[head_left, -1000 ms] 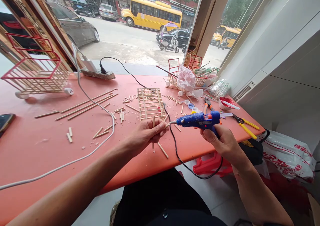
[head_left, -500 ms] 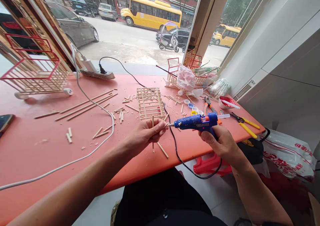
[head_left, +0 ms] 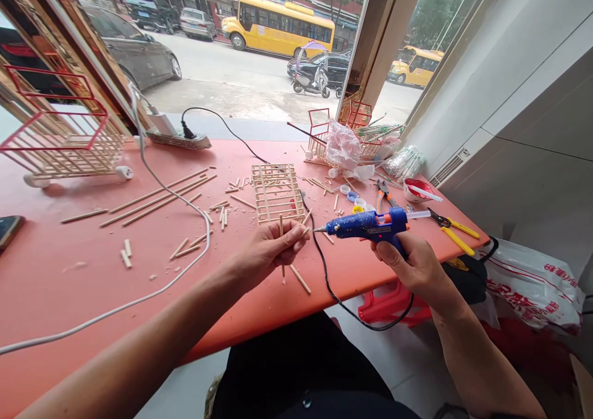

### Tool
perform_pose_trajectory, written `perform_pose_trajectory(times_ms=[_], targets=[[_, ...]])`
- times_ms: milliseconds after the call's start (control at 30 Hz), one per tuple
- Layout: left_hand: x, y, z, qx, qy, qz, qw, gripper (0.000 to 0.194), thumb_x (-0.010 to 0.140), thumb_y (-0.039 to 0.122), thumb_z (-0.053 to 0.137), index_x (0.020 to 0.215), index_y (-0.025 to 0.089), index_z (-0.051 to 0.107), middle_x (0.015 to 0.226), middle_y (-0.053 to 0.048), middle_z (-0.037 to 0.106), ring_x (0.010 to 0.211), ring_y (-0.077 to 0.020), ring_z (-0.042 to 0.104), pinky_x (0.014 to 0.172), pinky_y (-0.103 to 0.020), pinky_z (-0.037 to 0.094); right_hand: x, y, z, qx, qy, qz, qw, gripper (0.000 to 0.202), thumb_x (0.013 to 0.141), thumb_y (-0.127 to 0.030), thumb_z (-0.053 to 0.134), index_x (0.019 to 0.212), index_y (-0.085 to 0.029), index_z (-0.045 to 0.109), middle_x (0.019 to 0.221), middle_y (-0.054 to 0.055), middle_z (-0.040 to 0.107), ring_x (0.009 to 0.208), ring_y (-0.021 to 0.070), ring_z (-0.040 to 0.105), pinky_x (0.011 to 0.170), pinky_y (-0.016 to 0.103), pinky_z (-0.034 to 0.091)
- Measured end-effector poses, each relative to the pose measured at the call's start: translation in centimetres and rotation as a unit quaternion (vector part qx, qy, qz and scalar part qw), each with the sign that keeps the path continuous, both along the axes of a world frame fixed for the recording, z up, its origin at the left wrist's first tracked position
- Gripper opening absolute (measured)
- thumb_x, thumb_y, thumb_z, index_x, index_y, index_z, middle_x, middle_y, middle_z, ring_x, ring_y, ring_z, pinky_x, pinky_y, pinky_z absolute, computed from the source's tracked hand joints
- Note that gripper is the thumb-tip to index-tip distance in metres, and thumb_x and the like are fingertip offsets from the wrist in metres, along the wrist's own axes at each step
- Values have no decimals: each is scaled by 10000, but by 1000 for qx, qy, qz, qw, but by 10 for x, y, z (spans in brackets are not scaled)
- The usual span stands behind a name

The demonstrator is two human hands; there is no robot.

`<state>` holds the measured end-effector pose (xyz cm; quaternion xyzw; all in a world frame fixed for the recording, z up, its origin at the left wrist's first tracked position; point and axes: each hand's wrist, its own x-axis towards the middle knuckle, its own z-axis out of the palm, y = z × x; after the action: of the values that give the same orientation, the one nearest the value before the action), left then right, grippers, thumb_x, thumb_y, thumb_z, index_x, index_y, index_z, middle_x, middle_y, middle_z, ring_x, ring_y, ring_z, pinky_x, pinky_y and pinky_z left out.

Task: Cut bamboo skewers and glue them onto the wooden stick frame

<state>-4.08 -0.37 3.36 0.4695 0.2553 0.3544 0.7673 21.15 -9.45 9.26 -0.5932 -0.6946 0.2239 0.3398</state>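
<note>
My left hand (head_left: 280, 243) pinches thin wooden sticks (head_left: 281, 224) near the table's front edge. One stick stands upright through the fingers, and another end pokes out by the fingertips. In my right hand (head_left: 407, 261) is a blue hot glue gun (head_left: 365, 224), gripped by its handle, with a clear glue stick protruding from its rear. Its metal nozzle points left and lies just right of the left fingertips, with a small gap showing. Behind the left hand, a wooden stick lattice (head_left: 277, 193) lies on the orange-red table (head_left: 92, 295).
A stick cart with red trim (head_left: 65, 141) stands at left. Loose wooden sticks (head_left: 157, 199) lie about the table. Bottle caps (head_left: 352, 196), pliers (head_left: 456, 230) and a red bowl (head_left: 419, 190) are at right. A white cable (head_left: 204, 240) and the black cord (head_left: 327, 277) cross the work area.
The glue gun has drawn slightly right, so its nozzle is now a little apart from the left fingertips. The left hand keeps its pinch on the sticks.
</note>
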Motion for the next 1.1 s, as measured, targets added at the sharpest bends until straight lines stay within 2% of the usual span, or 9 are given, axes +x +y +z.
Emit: perform_pose_trajectory(times_ms=[100,200,300,367,433,600,733,967,1100], targets=[[1,-1,0,13,15,7,1000,516,743,564,849,673,144,557,606,41,485,474,-28,272,462,-212,167,-1,-2,-3,7,2,15,1000,585,964,-700,490,751,-172,625,611,10,519,543,138,454,506,292,326],[1,-3,1,35,47,3,998,520,743,577,843,674,144,562,603,35,500,468,-31,291,454,-213,163,-3,-2,-4,48,-4,6,999,546,990,-669,466,882,-178,680,686,37,594,614,176,533,566,307,416],[-1,-4,5,47,48,-14,998,510,761,574,831,680,142,571,615,26,515,479,-37,307,461,-215,177,2,2,-3,133,-62,-24,989,458,1043,-566,410,1031,-195,679,893,95,677,822,243,628,762,368,511],[-3,-4,7,47,26,-15,998,495,776,555,827,679,143,570,614,29,504,483,-37,293,465,-218,174,14,9,-5,199,-127,-45,971,383,1059,-481,402,1122,-199,653,1064,134,683,1028,291,634,934,426,500],[-5,-4,10,42,4,-6,999,488,785,535,828,669,144,560,612,32,497,485,-37,287,466,-218,178,33,20,-13,241,-196,-96,946,362,1053,-440,416,1204,-183,622,1164,166,662,1150,319,603,1024,463,466],[-5,-2,13,28,-15,-3,999,467,778,496,849,667,138,570,623,23,517,479,-34,306,455,-206,194,80,47,-54,175,-305,-272,896,374,1015,-448,451,1154,-150,631,1140,203,634,1117,358,575,976,489,481],[-5,-2,10,16,-25,0,1000,437,773,456,865,683,128,592,634,22,525,477,-25,307,452,-194,195,87,59,-78,82,-333,-338,876,318,987,-343,507,1168,-110,623,1136,223,614,1099,358,566,918,463,479],[-4,0,4,-34,-61,12,997,371,755,390,895,771,119,642,672,17,561,466,-11,324,442,-168,208,75,65,-80,26,-371,-355,857,372,966,-327,580,1193,-37,626,1195,267,610,1147,385,543,970,463,452],[-3,1,6,-74,-91,19,993,363,727,347,921,793,120,646,701,16,573,470,-5,327,438,-149,226,75,62,-71,64,-354,-353,864,450,951,-400,613,1242,-57,631,1268,262,600,1164,403,548,982,505,455]])
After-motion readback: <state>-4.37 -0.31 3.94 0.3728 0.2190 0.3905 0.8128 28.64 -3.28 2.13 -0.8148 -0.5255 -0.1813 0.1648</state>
